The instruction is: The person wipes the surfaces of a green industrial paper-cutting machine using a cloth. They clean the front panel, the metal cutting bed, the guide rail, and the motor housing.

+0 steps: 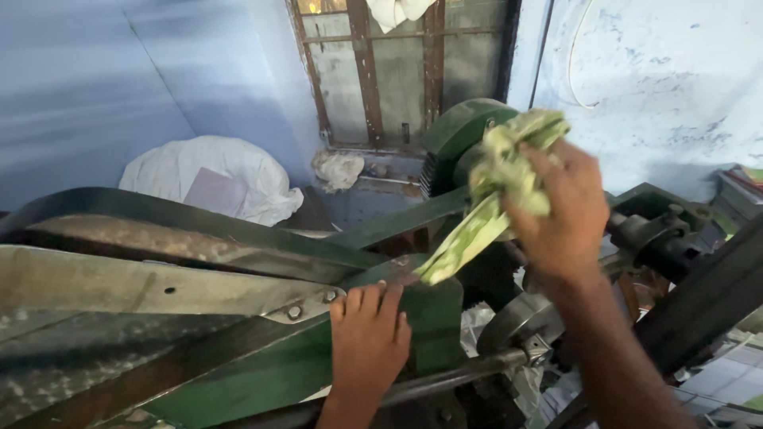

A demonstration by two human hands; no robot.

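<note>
My right hand point(564, 210) is raised over the machine and grips a crumpled bundle of pale green paper scraps point(505, 171), one strip of which hangs down toward the blade. My left hand point(367, 338) lies flat, fingers together, on the green frame point(433, 310) of a heavy cutting machine, just below its long worn metal blade arm point(151, 286). A green motor housing point(461, 127) sits behind the bundle.
A full white sack point(211, 175) leans on the blue wall at the back left. A barred window point(397, 71) is beyond the machine, with crumpled cloth point(338, 168) on its sill. Dark machine arms and a steel rod point(469, 369) cross the right side.
</note>
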